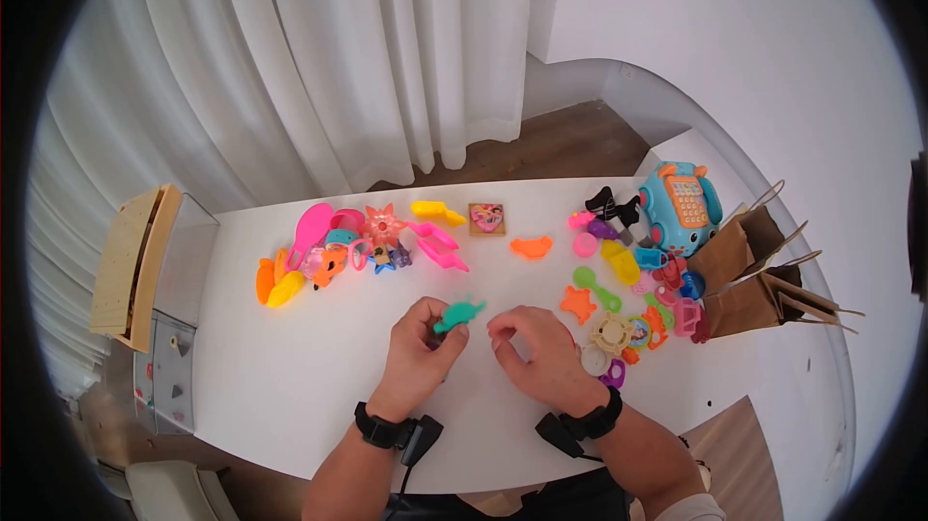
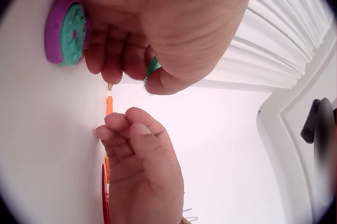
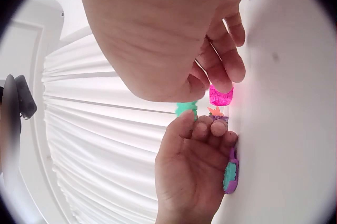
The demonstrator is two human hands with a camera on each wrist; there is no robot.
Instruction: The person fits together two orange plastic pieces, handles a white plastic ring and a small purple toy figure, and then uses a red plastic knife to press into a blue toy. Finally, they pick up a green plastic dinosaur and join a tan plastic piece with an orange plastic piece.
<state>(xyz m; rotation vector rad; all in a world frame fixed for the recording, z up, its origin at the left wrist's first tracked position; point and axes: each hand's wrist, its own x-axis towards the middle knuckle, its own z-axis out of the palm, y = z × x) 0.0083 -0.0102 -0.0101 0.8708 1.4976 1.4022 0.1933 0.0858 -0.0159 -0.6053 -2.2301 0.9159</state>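
Between its thumb and index finger, my left hand (image 1: 420,352) pinches a small teal-green toy (image 1: 459,316) with an uneven outline, raised over the white table. Only a sliver of that toy shows in the left wrist view, behind the thumb. Just beside it on the right, my right hand (image 1: 541,357) has loosely bent fingers and holds nothing. A round purple-and-teal toy (image 2: 66,32) sits on the table close by the left hand's fingers; the left hand hides it in the head view. Both wrists wear black straps.
Pink, orange and yellow toys surround a coral flower (image 1: 383,225) at the back left. A small picture box (image 1: 486,219) and an orange piece (image 1: 531,248) lie behind the hands. Toys crowd the right, by a blue toy phone (image 1: 682,207) and brown paper bags (image 1: 739,265).
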